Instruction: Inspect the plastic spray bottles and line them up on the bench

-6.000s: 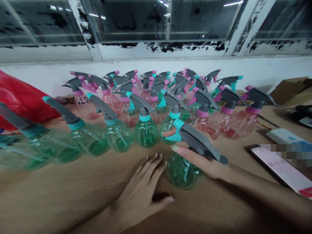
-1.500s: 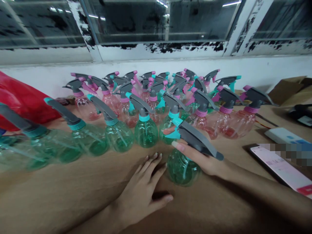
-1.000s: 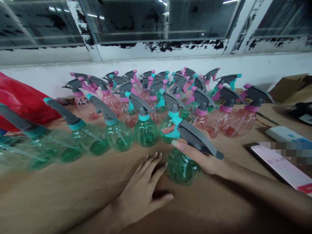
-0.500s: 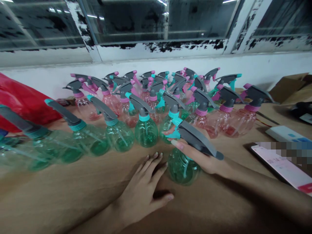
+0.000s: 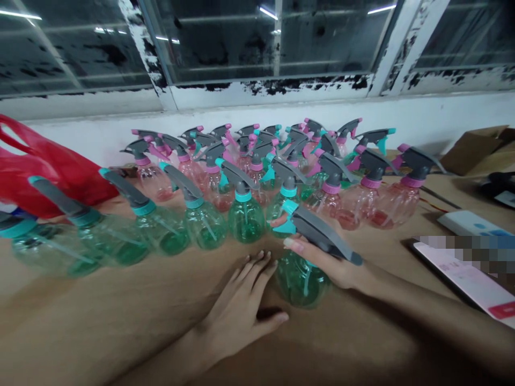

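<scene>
Green see-through round plastic spray bottle (image 5: 293,284) contains a thin pale tube (image 5: 308,280); the right hand (image 5: 337,266) clasps its neck, while the left hand (image 5: 239,313) lies flat, thumb spread wide.

7 green spray bottles (image 5: 246,222) near; 3 pink bottles (image 5: 404,202) near right; far bottles (image 5: 153,183) overlap, uncountable; 1 phone (image 5: 450,273); 1 red bag (image 5: 56,177).

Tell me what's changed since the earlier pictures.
The view has swung slightly left: more of the red bag and the leftmost spray bottle shows. Nothing was taken hold of or let go. The right hand keeps its grip on the held green bottle, the left hand stays palm down on the table, and the other bottles keep their places.
</scene>
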A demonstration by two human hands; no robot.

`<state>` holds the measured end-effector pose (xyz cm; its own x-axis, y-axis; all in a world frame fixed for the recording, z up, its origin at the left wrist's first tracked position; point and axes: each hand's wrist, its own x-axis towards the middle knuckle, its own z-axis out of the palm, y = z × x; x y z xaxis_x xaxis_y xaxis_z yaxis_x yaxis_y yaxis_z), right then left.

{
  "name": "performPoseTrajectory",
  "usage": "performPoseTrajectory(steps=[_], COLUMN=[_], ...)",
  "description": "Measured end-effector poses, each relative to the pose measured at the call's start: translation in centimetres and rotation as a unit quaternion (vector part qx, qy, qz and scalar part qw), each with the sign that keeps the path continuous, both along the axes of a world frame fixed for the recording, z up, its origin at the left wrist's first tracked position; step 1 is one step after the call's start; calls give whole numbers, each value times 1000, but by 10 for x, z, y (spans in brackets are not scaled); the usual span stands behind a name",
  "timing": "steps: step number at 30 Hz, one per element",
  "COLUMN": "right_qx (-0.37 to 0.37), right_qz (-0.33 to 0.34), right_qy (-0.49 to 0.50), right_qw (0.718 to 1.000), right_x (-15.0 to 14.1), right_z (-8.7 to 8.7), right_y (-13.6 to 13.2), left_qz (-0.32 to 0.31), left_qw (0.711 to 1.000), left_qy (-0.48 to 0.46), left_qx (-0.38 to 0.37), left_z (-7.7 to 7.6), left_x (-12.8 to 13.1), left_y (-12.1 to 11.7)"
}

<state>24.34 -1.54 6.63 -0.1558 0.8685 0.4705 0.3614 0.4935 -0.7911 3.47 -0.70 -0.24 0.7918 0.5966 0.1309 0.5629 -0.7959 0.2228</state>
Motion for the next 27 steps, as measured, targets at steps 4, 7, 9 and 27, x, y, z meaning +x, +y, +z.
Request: performPoseTrajectory(steps=[4,7,9,27], right_qx=[7,3,-7,10], right_qz=[15,15,15,42], right_qy=[6,9,16,58], right_qw=[1000,1000,1000,997], right_x=[2,2,1,-61], right_z=[-3,-3,-3,-3], right_y=[1,1,0,-8], left_qz=[8,11,14,82], left_qw=[1000,1000,1000,969], left_qy=[-3,-3,-9,-205], left_qx=[1,-8,-11,-111], left_z=[-2,-3,-3,13], left_x=[1,1,1,-18], left_y=[0,0,-1,-33])
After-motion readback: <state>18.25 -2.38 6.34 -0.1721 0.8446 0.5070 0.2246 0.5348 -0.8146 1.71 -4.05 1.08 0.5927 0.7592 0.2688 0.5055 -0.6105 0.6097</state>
